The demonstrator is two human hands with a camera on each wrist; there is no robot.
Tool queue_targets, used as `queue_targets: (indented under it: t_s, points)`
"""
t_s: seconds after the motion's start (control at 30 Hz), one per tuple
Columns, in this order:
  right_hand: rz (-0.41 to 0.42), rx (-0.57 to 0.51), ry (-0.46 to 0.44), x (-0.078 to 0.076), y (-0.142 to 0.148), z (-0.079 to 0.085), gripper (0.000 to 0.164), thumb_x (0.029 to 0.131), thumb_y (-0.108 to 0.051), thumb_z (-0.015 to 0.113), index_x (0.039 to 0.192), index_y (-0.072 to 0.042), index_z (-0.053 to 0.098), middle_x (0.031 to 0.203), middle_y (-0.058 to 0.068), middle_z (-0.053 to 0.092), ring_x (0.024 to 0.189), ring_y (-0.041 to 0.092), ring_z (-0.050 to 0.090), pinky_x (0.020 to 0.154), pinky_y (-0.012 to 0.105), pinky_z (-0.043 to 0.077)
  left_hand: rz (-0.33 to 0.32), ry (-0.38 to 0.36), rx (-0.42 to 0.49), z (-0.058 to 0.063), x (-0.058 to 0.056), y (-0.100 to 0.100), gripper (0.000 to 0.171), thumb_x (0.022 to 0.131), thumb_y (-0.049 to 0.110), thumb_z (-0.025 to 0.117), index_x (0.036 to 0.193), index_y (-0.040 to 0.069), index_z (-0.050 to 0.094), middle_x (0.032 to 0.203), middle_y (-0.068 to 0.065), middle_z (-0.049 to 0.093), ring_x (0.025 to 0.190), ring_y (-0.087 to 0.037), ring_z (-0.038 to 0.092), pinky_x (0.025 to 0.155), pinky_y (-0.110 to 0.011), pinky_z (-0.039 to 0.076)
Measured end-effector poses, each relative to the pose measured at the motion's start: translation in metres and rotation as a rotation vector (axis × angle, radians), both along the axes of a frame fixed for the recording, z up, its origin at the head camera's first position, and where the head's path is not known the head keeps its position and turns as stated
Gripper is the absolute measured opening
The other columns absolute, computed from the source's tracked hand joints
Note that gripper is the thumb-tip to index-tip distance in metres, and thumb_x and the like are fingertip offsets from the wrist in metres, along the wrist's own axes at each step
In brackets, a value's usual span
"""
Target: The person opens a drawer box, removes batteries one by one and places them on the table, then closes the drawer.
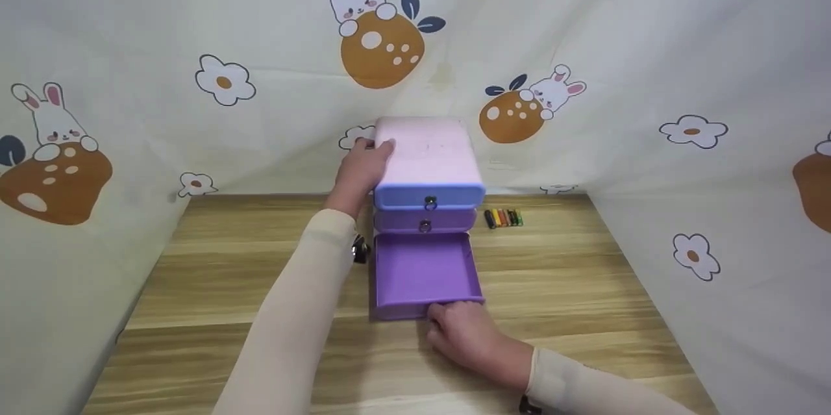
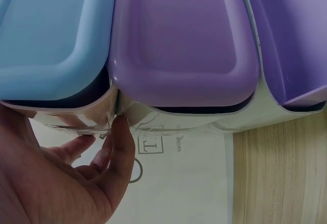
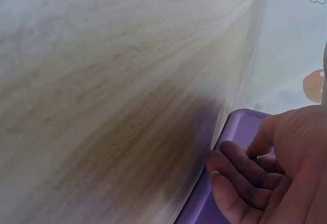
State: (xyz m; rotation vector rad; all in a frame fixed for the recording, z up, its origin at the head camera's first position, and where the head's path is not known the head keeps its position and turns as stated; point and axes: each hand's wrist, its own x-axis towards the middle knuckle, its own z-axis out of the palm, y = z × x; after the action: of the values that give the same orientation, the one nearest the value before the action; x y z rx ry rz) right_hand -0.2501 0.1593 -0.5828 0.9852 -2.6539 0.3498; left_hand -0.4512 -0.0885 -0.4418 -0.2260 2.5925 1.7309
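Note:
A small drawer unit (image 1: 425, 152) with a pink top stands upright on the wooden table. Its blue top drawer (image 1: 397, 197) and purple middle drawer (image 1: 393, 221) are pushed in. The purple bottom drawer (image 1: 425, 269) is pulled far out, and its inside is bare. My left hand (image 1: 363, 168) grips the unit's upper left edge; in the left wrist view its bent fingers (image 2: 122, 142) press the side wall. At the front of the bottom drawer, my right hand (image 1: 471, 337) has curled fingers and pinches the drawer's pull, which the hand mostly hides.
Several small batteries (image 1: 503, 217) lie in a row right of the unit. A small black object (image 1: 360, 250) sits close to its left side. Cloth with rabbit and flower prints (image 1: 272, 123) hangs behind and at both sides of the wooden table (image 1: 565, 291).

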Motion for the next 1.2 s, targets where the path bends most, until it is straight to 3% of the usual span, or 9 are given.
queue_targets:
  t_s: [0.33, 0.53, 1.2]
  points:
    - [0.033, 0.014, -0.103, 0.001, 0.002, 0.008, 0.017, 0.086, -0.017, 0.076, 0.080, -0.021, 0.060, 0.066, -0.015, 0.047, 0.057, 0.007, 0.041, 0.052, 0.026, 0.035, -0.011, -0.018, 0.007, 0.000, -0.001, -0.002, 0.081, 0.107, 0.068, 0.053, 0.165, 0.013, 0.044, 0.169, -0.017, 0.047, 0.154, -0.036, 0.044, 0.125, -0.054, 0.037]
    - [0.035, -0.016, -0.105, 0.001, 0.003, 0.013, 0.018, 0.083, -0.016, 0.076, 0.083, -0.023, 0.059, 0.070, -0.016, 0.048, 0.060, 0.004, 0.042, 0.054, 0.023, 0.035, -0.005, -0.004, -0.023, 0.000, -0.001, -0.001, 0.081, 0.107, 0.069, 0.053, 0.164, 0.012, 0.046, 0.168, -0.017, 0.048, 0.153, -0.036, 0.045, 0.124, -0.053, 0.038]
    - [0.007, 0.079, -0.175, -0.001, 0.004, 0.019, 0.020, 0.089, -0.029, 0.081, 0.099, -0.019, 0.068, 0.086, -0.011, 0.060, 0.080, 0.011, 0.056, 0.077, 0.038, 0.048, 0.007, 0.012, -0.023, -0.001, 0.000, 0.000, 0.080, 0.108, 0.066, 0.053, 0.163, 0.010, 0.046, 0.167, -0.020, 0.048, 0.153, -0.039, 0.045, 0.124, -0.055, 0.038]
